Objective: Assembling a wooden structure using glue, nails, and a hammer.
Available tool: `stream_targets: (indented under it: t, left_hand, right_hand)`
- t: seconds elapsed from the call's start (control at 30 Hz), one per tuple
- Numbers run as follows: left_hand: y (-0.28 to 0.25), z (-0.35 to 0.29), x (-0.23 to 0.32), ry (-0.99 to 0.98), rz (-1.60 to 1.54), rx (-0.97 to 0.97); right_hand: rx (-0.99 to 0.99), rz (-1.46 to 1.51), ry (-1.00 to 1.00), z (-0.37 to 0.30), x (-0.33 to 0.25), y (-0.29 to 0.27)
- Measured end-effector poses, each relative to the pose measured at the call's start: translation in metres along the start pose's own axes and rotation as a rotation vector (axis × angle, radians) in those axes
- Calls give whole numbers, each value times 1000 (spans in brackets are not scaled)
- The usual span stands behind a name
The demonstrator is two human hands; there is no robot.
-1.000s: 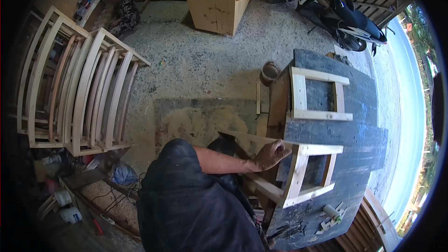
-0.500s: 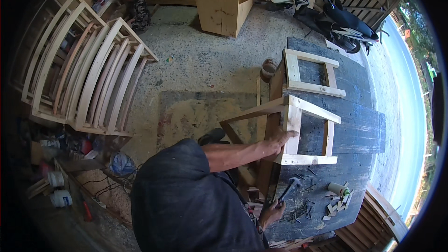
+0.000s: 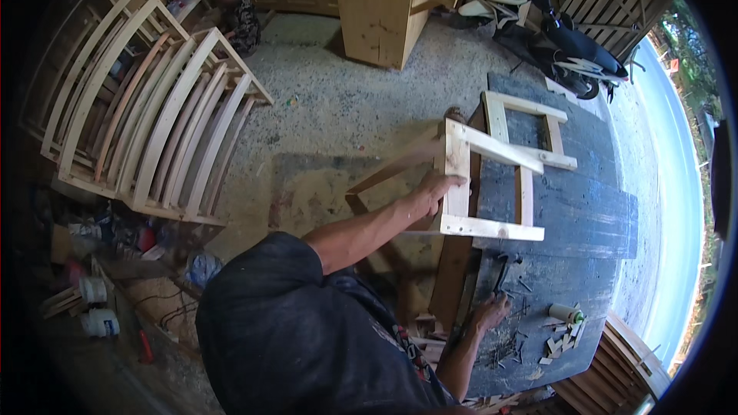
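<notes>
My left hand [image 3: 440, 191] grips the wide rail of a pale wooden stool frame [image 3: 492, 229]. The frame's legs extend left past the worktable edge, and it is held over that edge, tilted. Whether it still touches the table is unclear. My right hand [image 3: 490, 312] is closed around the handle of a hammer [image 3: 503, 269], whose dark head points away from me, low over the tabletop. Loose nails [image 3: 507, 348] lie scattered beside this hand. A second wooden frame [image 3: 542, 157] rests on the far part of the dark worktable [image 3: 569, 219], just beyond the first.
A white and green can [image 3: 565, 313] and small wood offcuts [image 3: 555, 347] lie right of the nails. Stacked wooden frames [image 3: 165, 107] stand on the left. Behind are a wooden cabinet [image 3: 374, 23], a parked motorbike [image 3: 569, 50] and another person [image 3: 242, 19] crouching at the far left.
My left hand has raised the stool frame and shifted it left and away from me. My right hand has moved forward and right with the hammer. The whole view has shifted slightly.
</notes>
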State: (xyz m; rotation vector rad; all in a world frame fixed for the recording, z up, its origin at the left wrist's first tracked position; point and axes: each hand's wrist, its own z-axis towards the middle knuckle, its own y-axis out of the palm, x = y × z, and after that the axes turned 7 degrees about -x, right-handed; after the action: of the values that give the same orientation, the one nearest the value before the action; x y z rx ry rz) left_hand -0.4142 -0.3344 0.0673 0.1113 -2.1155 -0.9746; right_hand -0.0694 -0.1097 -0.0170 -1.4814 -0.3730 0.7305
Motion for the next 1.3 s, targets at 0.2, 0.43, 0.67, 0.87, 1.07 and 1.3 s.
stream_targets:
  t: [0.2, 0.43, 0.67, 0.87, 1.07, 1.3]
  left_hand:
    - [-56, 32, -25, -58, 95, 102]
    - [-68, 38, -8, -100, 162, 27]
    - [-184, -42, 23, -2, 112, -178]
    - [-441, -158, -62, -309, 6, 430]
    - [-526, -283, -122, -922, 1079, 428]
    - [-439, -198, -77, -720, 1234, 214]
  right_hand:
    - [-190, 489, -23, 12, -155, -139]
    - [-101, 689, -1221, -5, -486, -441]
    - [-191, 941, -950, -46, -506, -369]
    - [-938, 782, -102, -155, -337, -65]
    - [-1258, 840, 395, -298, -180, 40]
    - [-1327, 903, 528, -357, -113, 45]
